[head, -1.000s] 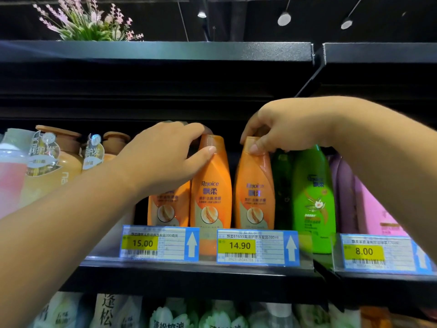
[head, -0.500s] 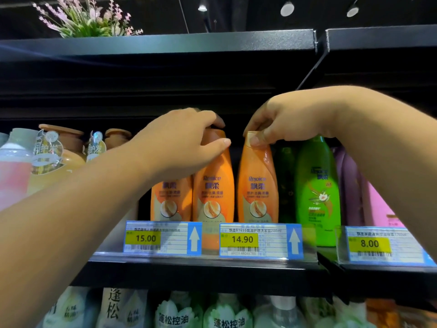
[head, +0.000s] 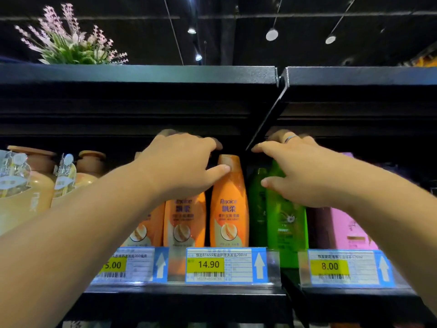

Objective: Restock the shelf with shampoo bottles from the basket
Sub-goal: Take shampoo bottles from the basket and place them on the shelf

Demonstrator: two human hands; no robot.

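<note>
On the stocked shelf (head: pixel 184 297), head view, I log the following.

Change since the earlier frames: the right hand (head: pixel 305 171) has left the cap of the right orange bottle (head: pixel 229 204), which it pinched half a second ago. It now sits over the green bottle (head: pixel 286 221), further right. Its fingers are spread and loosely bent, with the thumb tip against that bottle's shoulder and a ring on one finger; they enclose nothing. The left hand (head: pixel 179 166) remains over the middle orange bottle (head: pixel 184 221) and covers its top. Its fingers curl down behind, and its thumb tip touches the side of the right orange bottle's cap. I cannot tell whether it actually grips. More ceiling shows than before.

Task stock: three orange shampoo bottles stand upright in a row at the shelf front. The left orange bottle (head: pixel 142 230) is half hidden behind the forearm.

Surface: black metal shelf with a clear rail of price tags.
- The 14.90 tag (head: pixel 227 265) sits beneath the orange row.
- The 8.00 tag (head: pixel 343 267) sits beneath the pink bottle (head: pixel 347 228).
- A darker green bottle (head: pixel 256 204) stands between the orange and the green.
- Beige bottles (head: pixel 33 185) with brown caps stand at far left.

Room: a black upper shelf (head: pixel 142 74) carries a pink-flowered plant (head: pixel 71 43). Above is a dark ceiling with round lamps (head: pixel 272 34).
</note>
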